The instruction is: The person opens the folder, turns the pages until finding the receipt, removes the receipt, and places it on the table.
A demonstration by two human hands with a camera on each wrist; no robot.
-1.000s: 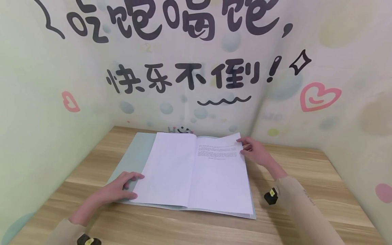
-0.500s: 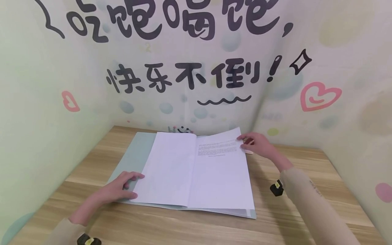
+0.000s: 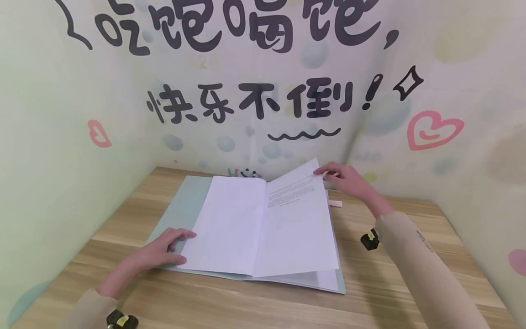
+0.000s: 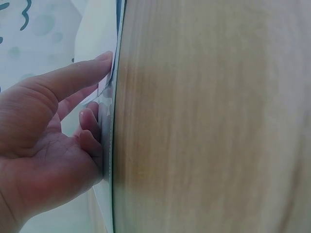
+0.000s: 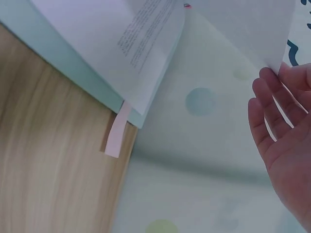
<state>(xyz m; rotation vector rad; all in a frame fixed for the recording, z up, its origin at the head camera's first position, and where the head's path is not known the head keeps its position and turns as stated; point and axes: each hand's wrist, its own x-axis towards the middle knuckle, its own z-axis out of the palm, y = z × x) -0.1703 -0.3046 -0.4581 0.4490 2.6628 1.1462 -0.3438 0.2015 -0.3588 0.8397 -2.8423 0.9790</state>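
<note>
My left hand (image 3: 158, 250) rests at the near left of the book, thumb and forefinger spread apart and lying along the page edge, with the blue cover (image 3: 184, 201) beneath. I think its touch is light; if it lifts or slides, the left pages (image 3: 223, 224) could spring up or the whole book (image 4: 113, 160) could skid on the table (image 3: 255, 305). The book lies spread in front of me, near the wall. Right of the fold, one page (image 3: 293, 242) rises at its far corner, its near edge bowing up off the sheets below. Pulling that corner too hard would likely crease it or tear it near the fold. A pink ribbon (image 3: 335, 204) sticks out past the right edge, apart from my fingers. Above it, my right hand (image 3: 345, 182) pinches the corner between thumb and fingertips; too loose a pinch might let the page flop back.
</note>
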